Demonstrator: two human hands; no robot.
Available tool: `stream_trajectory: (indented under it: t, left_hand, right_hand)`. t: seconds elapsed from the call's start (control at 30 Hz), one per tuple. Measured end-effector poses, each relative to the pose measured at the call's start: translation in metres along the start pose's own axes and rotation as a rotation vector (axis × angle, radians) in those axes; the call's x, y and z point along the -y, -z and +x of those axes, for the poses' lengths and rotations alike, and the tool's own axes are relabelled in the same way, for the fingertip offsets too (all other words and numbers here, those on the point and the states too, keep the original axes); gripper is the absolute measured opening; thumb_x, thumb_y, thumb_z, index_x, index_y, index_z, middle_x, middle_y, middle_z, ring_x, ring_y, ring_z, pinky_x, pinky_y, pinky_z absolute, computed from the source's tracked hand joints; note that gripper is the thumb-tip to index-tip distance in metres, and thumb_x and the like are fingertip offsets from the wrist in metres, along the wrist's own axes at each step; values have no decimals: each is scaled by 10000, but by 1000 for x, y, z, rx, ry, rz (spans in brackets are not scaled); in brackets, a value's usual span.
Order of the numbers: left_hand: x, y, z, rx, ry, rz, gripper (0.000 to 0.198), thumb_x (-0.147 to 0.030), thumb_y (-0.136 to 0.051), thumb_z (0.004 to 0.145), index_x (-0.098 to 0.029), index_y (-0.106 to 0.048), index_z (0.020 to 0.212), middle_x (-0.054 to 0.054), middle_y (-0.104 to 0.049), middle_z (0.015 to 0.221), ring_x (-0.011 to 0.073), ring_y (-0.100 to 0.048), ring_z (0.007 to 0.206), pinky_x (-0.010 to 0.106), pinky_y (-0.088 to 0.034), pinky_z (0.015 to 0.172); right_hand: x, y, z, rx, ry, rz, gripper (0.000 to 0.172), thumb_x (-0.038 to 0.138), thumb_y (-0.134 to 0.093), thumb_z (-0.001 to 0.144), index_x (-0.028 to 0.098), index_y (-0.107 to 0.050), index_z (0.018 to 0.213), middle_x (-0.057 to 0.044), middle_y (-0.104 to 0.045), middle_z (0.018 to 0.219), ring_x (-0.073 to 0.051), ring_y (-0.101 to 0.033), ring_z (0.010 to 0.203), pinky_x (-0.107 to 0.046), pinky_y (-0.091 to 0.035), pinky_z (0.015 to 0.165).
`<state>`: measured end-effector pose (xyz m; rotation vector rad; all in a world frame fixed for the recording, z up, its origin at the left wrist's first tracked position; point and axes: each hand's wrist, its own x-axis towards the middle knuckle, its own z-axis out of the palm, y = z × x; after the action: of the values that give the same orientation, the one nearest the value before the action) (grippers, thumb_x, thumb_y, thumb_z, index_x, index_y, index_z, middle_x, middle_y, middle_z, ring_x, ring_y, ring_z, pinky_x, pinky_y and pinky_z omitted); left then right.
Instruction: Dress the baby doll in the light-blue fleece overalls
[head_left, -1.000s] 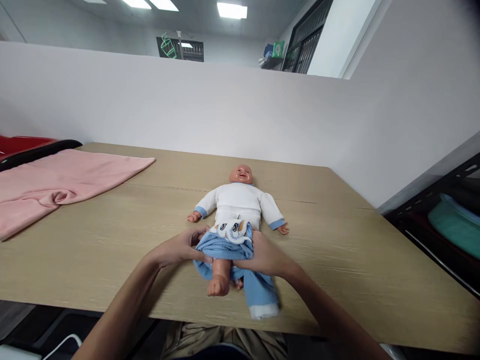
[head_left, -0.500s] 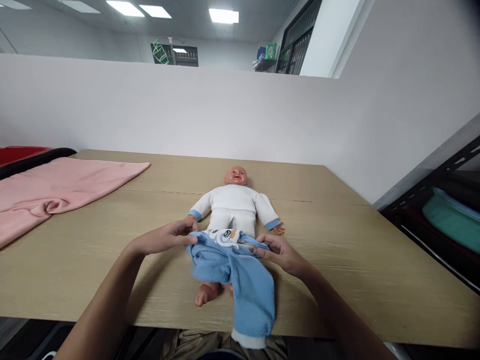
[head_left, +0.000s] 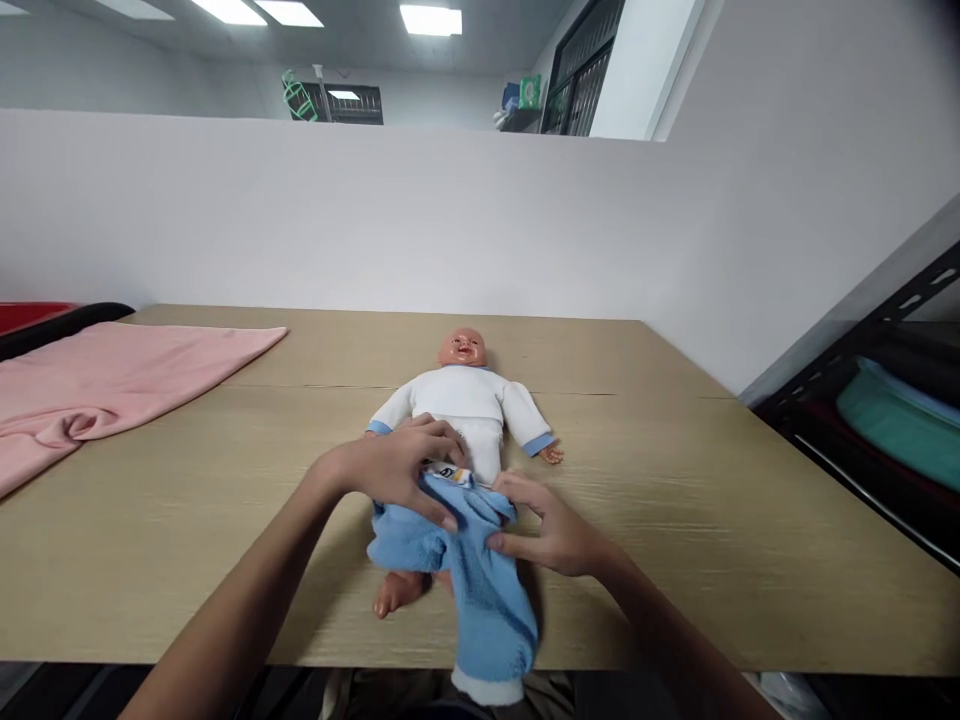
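A baby doll [head_left: 459, 392] in a white top with blue cuffs and white bottoms lies face up on the table, its bare feet toward me. Blue fleece baby pants [head_left: 487, 590] with a printed animal face at the waist lie over its lower legs. One pant leg with a white cuff hangs past the table edge. My left hand [head_left: 397, 468] reaches across the waistband, its thumb on the blue fabric and its fingers curved over the top. My right hand [head_left: 551, 525] pinches the right side of the waist between thumb and fingers.
A pink cloth [head_left: 142, 370] is spread on the left of the wooden table [head_left: 645, 470], beside a black-rimmed red container [head_left: 34, 317]. A white partition wall [head_left: 375, 210] stands behind the table. At the right is a black rack [head_left: 862, 350] with a green item on it.
My left hand has moved right and inward from the left corner of the pants onto the middle of the waistband. The waist is bunched narrower, and my right hand has shifted slightly left.
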<state>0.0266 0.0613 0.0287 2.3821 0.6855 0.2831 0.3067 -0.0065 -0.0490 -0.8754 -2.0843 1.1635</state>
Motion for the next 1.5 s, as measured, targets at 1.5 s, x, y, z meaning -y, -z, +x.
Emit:
stream_trajectory:
  t: [1.5]
  left_hand:
    - [53,-39,38,300,154,-962,588,-621,-883,791,-275,-779,1255,17,-797,1295,317,-667,1332,444,-470,1215]
  right_hand:
    - [18,-26,-32,-212,-346,521,784,644,-866,795,226,-628,1413,-113,-777,1197,-299,-729,1058,-402,-586,931]
